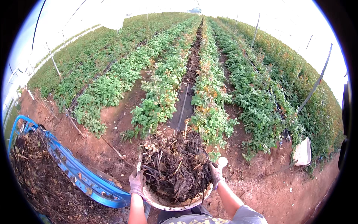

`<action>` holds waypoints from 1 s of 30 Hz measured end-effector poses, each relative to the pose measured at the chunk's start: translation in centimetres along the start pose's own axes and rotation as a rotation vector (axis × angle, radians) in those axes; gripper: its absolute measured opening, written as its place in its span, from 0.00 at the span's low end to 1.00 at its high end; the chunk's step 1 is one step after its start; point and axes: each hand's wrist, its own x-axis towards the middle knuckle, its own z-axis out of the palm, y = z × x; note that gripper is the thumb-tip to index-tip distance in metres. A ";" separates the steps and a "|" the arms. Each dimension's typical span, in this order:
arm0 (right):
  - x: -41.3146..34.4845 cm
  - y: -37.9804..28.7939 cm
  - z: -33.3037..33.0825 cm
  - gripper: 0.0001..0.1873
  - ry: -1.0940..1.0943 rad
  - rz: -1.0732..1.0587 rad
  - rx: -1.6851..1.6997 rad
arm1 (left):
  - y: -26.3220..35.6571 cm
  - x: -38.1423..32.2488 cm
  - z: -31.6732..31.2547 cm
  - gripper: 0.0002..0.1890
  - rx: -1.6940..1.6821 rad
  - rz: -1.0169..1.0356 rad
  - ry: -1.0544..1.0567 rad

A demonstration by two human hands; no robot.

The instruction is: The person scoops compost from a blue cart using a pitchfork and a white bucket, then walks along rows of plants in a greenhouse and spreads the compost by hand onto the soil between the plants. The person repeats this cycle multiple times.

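A round white tub [173, 208] is held in front of my body, heaped with dark, stringy plant compost [176, 165]. My left hand [136, 183], in a soiled glove, grips its left side. On the opposite side my right hand [216, 174], also gloved, holds the tub near the rim. Compost hides most of the tub's inside and far edge. A small round white object [223, 161] shows just beyond my right hand; I cannot tell what it is or whether it touches the tub.
At left stands a blue cart or trough [92, 190] full of dark compost [53, 179]. Leafy plant rows [159, 98] run away ahead, with a drip pipe [183, 106] along the middle strip. A white bucket [303, 152] and a leaning post [316, 81] stand right.
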 end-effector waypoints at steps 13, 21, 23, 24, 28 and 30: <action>13.1 3.2 13.7 0.19 0.185 0.489 0.773 | 15.9 26.3 16.8 0.08 0.600 0.063 -0.284; 34.4 -7.8 23.9 0.24 -0.284 0.491 0.251 | 35.2 42.7 44.1 0.15 1.324 0.612 -0.310; 44.3 -6.2 27.7 0.25 -0.391 0.255 0.376 | 39.4 45.8 51.8 0.15 1.372 0.621 -0.193; 49.8 -5.3 28.5 0.25 -0.367 0.491 1.271 | 39.9 47.3 54.8 0.15 1.349 0.709 -0.214; 52.9 -12.8 30.2 0.27 -0.257 0.721 1.182 | 41.0 56.2 55.9 0.15 1.384 0.671 -0.181; 54.2 -10.8 30.3 0.25 -0.154 0.759 1.138 | 39.8 57.7 57.0 0.15 1.378 0.668 -0.217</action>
